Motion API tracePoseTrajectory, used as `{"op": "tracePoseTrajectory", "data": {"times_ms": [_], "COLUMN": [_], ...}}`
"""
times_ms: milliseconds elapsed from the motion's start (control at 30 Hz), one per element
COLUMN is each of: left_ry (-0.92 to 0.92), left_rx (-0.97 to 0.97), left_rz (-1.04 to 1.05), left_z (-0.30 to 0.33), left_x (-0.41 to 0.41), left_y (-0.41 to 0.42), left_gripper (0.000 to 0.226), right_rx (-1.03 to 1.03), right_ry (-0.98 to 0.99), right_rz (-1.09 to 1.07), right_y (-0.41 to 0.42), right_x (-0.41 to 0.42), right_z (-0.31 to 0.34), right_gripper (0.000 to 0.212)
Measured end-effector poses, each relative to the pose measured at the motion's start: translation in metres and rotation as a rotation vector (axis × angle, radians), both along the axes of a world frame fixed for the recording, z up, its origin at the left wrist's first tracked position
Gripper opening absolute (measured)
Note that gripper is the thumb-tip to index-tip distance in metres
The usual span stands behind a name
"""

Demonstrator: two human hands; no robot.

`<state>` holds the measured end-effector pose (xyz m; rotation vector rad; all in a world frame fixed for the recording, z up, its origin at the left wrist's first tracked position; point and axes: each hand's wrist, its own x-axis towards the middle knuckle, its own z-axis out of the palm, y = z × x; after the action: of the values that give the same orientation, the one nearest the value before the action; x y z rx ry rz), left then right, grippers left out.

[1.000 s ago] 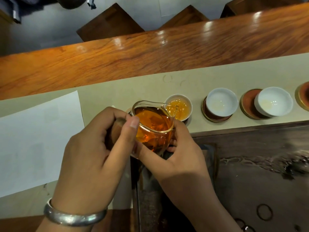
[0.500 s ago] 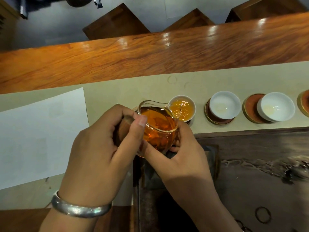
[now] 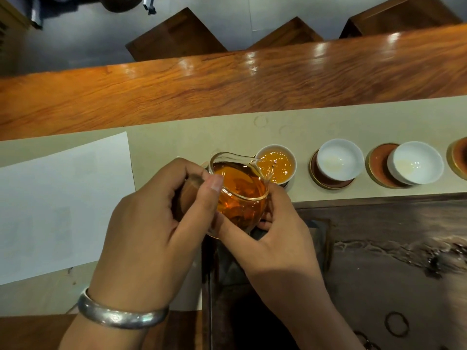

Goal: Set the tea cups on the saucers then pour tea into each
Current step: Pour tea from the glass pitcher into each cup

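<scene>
Tea is being poured from a tilted glass pitcher (image 3: 240,195) into the leftmost white tea cup (image 3: 276,163), which is already looking close to full. The pitcher is being gripped by its wooden handle in the left hand (image 3: 151,231), fingers closed around it, while its glass belly is being steadied from below by the fingertips of the right hand (image 3: 275,238). The spout is being held just over the cup's near rim. If the tilt is not eased soon, the cup is likely to be overfilled and tea spilled onto its saucer, mostly hidden beneath it, and the beige runner (image 3: 177,140). Two more cups are waiting: the middle cup (image 3: 340,159) and the right cup (image 3: 415,161), the latter sitting off-centre on its saucer (image 3: 377,160), so it could be tipped or slid when being filled. A sheet of paper (image 3: 58,205) nearby is also being exposed to drips.
</scene>
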<state>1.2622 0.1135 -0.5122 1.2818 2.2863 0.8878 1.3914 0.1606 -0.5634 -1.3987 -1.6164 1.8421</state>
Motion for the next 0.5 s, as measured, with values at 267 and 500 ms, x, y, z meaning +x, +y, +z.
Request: {"op": "tracePoseTrajectory", "data": {"times_ms": [267, 500], "left_ry": [0.004, 0.013], "left_rx": [-0.008, -0.011], "left_rz": [-0.014, -0.046], "left_z": [0.0027, 0.0059], "left_x": [-0.0008, -0.0006], "left_y": [0.0012, 0.0022], "left_gripper": [0.026, 0.021], "right_rx": [-0.004, -0.008], "right_ry": [-0.010, -0.018], "right_rz": [-0.010, -0.015], "right_y": [-0.0010, -0.0011], "right_x": [-0.0011, -0.0013], "right_z": [0.0008, -0.0001], "right_gripper": [0.093, 0.096]}}
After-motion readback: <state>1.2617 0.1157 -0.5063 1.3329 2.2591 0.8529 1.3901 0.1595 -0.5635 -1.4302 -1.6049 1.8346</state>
